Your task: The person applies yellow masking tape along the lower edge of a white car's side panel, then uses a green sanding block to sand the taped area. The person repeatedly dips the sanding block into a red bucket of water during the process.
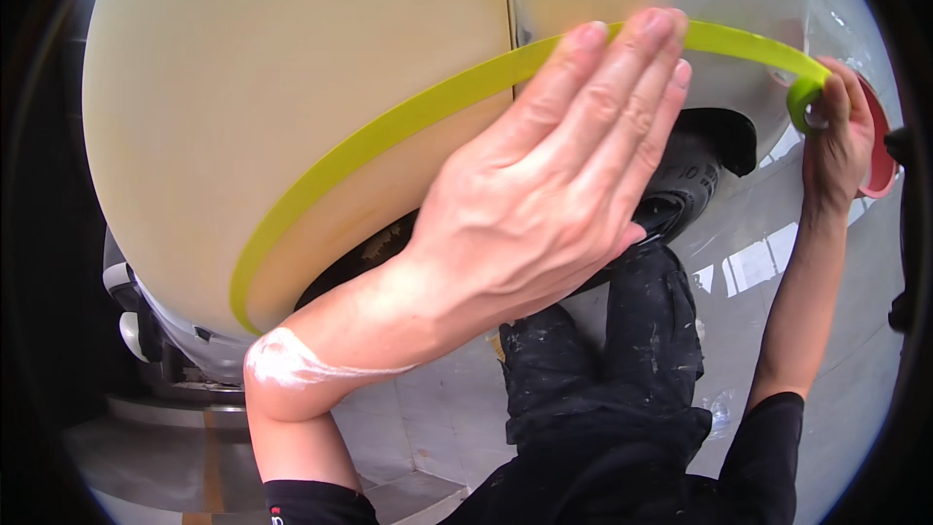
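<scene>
A strip of yellow-green tape (369,126) curves across a beige vehicle body panel (243,58), crossing a vertical seam at the top middle. My left hand (554,165) is stretched out flat, with its fingertips on or just over the tape beside the seam, hiding part of it. A pale smear shows on my left forearm. At the right, my right hand (838,136) holds the tape roll (805,107), with the strip running taut from it to the panel. A red round object (877,170) is partly hidden behind that hand; I cannot make out what it is.
Below the panel are a dark wheel arch and a black tyre (680,185). A white bumper-like part (194,350) shows at the lower left, near grey metal steps or ledges (155,442). My legs, in dark stained trousers, are on a glossy grey floor (748,321).
</scene>
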The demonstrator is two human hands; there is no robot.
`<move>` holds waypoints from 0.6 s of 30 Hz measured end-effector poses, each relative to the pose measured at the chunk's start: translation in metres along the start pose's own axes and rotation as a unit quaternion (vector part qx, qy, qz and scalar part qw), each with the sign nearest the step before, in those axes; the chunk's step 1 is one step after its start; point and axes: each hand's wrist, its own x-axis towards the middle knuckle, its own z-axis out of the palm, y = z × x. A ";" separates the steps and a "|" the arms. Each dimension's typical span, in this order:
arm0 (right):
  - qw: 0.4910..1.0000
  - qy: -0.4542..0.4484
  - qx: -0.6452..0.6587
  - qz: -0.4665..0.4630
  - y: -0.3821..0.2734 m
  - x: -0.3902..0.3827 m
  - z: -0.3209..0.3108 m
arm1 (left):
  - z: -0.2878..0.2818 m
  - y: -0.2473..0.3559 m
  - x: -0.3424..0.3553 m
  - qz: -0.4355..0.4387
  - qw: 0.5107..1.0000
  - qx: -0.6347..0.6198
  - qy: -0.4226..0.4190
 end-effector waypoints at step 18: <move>0.933 0.189 -0.145 0.268 0.018 -0.258 -0.102 | 0.002 0.014 -0.006 -0.070 0.989 -0.116 0.065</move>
